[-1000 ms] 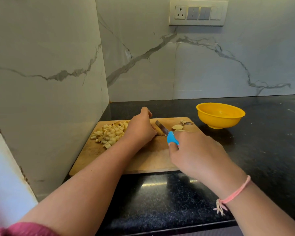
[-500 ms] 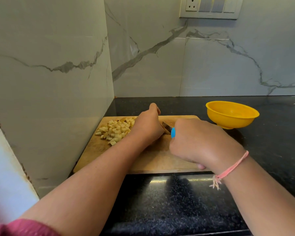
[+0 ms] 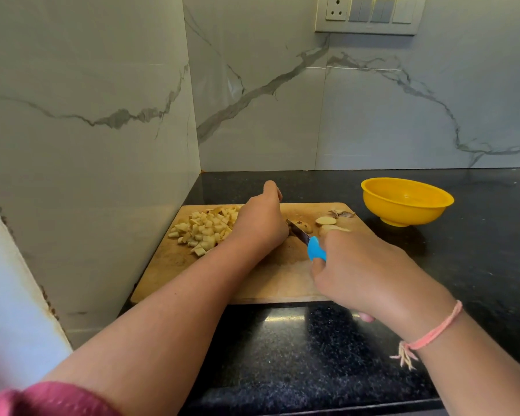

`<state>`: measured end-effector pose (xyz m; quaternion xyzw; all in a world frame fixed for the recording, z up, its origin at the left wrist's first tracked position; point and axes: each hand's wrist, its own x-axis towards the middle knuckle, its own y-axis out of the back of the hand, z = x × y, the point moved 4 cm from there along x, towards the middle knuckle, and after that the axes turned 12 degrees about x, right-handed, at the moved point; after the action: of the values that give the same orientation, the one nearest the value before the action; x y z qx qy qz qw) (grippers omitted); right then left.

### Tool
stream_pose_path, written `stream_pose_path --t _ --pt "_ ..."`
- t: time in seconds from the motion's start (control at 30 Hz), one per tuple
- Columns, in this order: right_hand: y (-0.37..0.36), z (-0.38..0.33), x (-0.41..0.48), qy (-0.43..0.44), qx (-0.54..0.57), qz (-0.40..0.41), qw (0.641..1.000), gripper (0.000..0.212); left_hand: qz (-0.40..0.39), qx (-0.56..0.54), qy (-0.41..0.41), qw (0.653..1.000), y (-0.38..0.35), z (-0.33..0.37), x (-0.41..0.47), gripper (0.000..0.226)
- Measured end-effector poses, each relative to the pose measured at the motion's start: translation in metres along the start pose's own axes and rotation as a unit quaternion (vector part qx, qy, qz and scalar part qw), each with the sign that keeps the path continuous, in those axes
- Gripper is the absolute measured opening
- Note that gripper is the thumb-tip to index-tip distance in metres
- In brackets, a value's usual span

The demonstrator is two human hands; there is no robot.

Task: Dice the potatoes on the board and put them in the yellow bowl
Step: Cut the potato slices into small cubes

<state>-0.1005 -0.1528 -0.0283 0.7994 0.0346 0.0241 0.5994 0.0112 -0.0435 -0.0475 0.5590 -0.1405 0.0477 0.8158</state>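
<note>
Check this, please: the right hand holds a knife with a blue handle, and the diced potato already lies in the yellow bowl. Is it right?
Not quite. The head view shows the yellow bowl empty; the diced potato lies in a pile on the board, beside the left hand. The right hand does hold the blue-handled knife.

I see diced potato (image 3: 204, 229) piled left on the wooden board (image 3: 270, 280), slices (image 3: 325, 220) at right; yellow bowl (image 3: 406, 202) upright alongside.
</note>
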Motion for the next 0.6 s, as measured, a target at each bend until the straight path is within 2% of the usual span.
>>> stream_pose_path --t 0.2,0.3,0.43,0.6 --pt "0.003 0.013 -0.017 -0.016 0.007 -0.024 1.000 0.042 -0.005 0.003 0.001 1.000 -0.002 -0.001 0.001 0.041" --pt "0.013 0.024 -0.020 -0.028 0.066 -0.021 0.997 0.042 -0.008 0.009 -0.017 1.000 -0.002 0.000 -0.001 0.035" --pt "0.024 0.038 -0.014 -0.020 0.158 0.009 0.987 0.038 -0.001 0.015 -0.040 0.999 0.005 0.003 -0.002 0.041" --pt "0.043 0.043 0.023 0.001 0.207 0.062 0.976 0.034 -0.095 0.045 -0.117 0.988 -0.003 0.012 -0.008 0.056"
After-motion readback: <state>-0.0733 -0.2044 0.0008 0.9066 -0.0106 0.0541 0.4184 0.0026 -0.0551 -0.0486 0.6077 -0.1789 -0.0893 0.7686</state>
